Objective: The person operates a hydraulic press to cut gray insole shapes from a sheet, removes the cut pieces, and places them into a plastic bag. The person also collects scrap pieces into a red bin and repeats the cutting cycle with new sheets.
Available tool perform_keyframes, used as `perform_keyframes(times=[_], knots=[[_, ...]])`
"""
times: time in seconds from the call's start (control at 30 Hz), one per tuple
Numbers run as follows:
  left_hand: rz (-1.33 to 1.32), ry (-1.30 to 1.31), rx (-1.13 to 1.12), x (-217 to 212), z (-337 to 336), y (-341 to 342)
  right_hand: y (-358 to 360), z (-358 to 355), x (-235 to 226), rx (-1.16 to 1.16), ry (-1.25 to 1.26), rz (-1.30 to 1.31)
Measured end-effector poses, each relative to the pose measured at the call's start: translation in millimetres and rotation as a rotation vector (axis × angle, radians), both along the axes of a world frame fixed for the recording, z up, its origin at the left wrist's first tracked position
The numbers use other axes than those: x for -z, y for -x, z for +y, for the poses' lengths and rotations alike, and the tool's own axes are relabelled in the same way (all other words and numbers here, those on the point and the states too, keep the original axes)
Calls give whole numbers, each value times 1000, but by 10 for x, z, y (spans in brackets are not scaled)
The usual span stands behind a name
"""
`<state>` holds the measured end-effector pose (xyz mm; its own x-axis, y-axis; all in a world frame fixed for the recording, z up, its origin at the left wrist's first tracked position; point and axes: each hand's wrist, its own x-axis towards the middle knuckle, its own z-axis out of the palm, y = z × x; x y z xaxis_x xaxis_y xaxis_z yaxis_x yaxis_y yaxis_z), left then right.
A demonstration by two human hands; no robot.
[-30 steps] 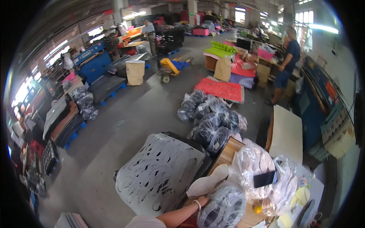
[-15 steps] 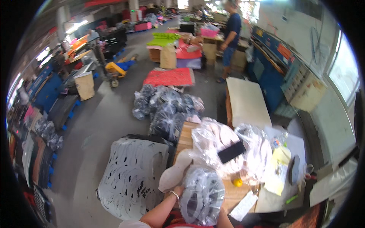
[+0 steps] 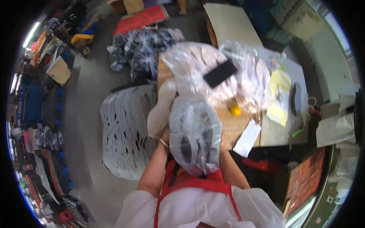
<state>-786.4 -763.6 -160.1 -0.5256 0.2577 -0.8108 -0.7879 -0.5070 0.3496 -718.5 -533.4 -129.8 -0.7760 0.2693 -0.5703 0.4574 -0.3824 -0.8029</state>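
A clear plastic bag of grey sole-shaped pieces (image 3: pixel 194 133) is held upright in front of my red apron, at the near edge of the table. My left hand (image 3: pixel 165 137) grips its left side; a bracelet circles that wrist. On the bag's right side is my right hand (image 3: pixel 223 140), its fingers mostly hidden behind the plastic. A pale sole-shaped piece (image 3: pixel 161 112) lies just beyond my left hand. Behind the bag, more clear bags of pale pieces (image 3: pixel 194 60) cover the table, with a black phone (image 3: pixel 220 74) on top.
On the wooden tabletop (image 3: pixel 228 125) are a yellow round object (image 3: pixel 235 110) and a white paper slip (image 3: pixel 247 138). Further right lie a yellow sheet (image 3: pixel 279 98) and a dark grey sole (image 3: pixel 296 98). A stack of cut-out grey sheets (image 3: pixel 127 133) stands left; dark bagged bundles (image 3: pixel 146 49) lie beyond.
My view has tilted downward, so the table and bag appear higher and my apron and sleeves show. The bag stays between my hands.
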Motion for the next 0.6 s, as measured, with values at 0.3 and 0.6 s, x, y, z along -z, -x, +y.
perform_keyframes(times=[0.3,0.6], knots=[[328,-201,-162,-296,-15,-393,-373,94,-816,19,187,294],[857,-165,8,-1011,50,19,73,691,-1917,-502,-456,1252]])
